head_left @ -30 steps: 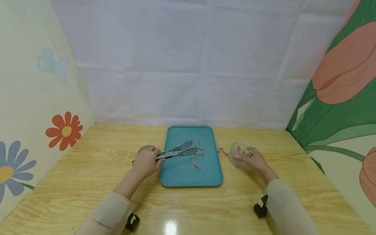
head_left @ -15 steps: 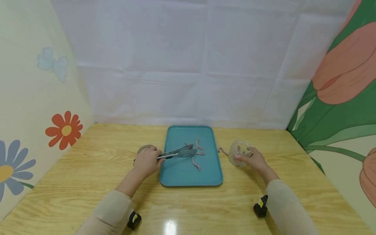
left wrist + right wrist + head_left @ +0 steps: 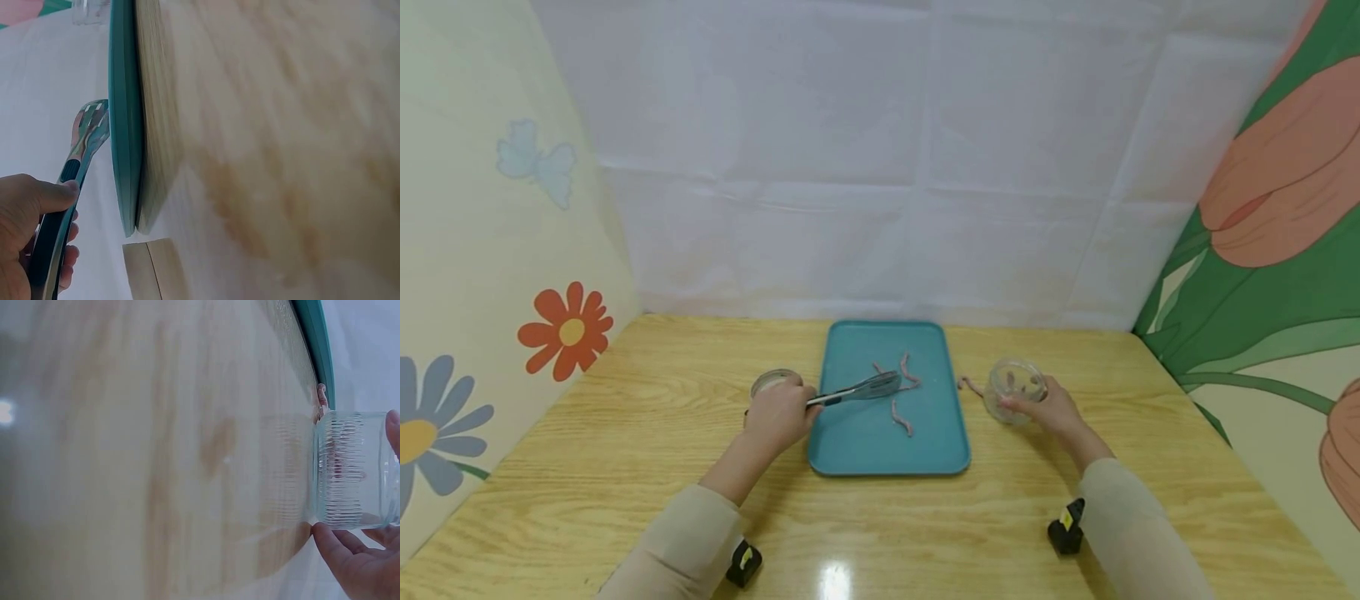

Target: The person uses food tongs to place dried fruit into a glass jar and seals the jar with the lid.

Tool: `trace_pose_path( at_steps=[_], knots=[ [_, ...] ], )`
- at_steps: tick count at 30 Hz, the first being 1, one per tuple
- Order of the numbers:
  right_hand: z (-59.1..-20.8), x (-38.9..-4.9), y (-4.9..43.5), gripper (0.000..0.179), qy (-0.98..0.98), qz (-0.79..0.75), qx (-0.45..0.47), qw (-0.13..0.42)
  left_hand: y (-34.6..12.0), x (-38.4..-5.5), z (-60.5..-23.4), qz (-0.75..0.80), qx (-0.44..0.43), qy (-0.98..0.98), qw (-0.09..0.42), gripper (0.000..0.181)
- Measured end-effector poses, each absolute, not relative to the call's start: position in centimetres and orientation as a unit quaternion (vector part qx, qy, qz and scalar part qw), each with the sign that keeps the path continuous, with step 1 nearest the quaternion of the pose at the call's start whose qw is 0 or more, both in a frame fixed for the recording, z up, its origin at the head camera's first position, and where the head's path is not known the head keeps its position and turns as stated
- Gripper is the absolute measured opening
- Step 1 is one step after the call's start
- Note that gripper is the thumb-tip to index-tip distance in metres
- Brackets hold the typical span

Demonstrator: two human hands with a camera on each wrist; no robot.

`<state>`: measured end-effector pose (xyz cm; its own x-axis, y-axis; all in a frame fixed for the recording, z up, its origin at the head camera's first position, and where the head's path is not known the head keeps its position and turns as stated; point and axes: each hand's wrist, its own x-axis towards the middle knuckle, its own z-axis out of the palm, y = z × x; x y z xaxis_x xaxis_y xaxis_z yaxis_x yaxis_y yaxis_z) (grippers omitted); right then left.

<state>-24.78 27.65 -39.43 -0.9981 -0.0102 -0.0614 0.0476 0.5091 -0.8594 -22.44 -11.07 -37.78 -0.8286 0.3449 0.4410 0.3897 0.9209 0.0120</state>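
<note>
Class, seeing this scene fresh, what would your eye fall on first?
Probably the central blue tray on the table, with pink strips on it. At its left, the left hand holds metal tongs over the tray; at its right, the right hand grips a clear jar. The big pink tulip on the right wall stands out too.

A wood-grain table (image 3: 887, 525) bears tray (image 3: 853, 446), jar (image 3: 1012, 383), pink strip (image 3: 970, 386).

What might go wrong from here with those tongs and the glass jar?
The tongs might nudge or catch more than one pink piece, since several lie close together on the tray. Also, the loose piece on the table beside the glass jar could get trapped if the jar shifts.
</note>
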Motion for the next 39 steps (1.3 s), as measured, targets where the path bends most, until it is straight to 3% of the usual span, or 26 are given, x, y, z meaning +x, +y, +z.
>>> trace_pose_path(
  at_steps=[20, 39],
  knots=[
    [-39.3, -25.1, 27.6, 0.073, 0.87, -0.492, -0.003, 0.018, -10.9, -22.0, -37.4, -0.048, -0.171, -0.966, 0.19, 0.017],
    [-39.7, -24.9, 27.8, 0.078, 0.868, -0.497, 0.008, 0.02, -9.5, -22.1, -36.2, -0.055, -0.162, -0.963, 0.21, 0.019]
  ],
)
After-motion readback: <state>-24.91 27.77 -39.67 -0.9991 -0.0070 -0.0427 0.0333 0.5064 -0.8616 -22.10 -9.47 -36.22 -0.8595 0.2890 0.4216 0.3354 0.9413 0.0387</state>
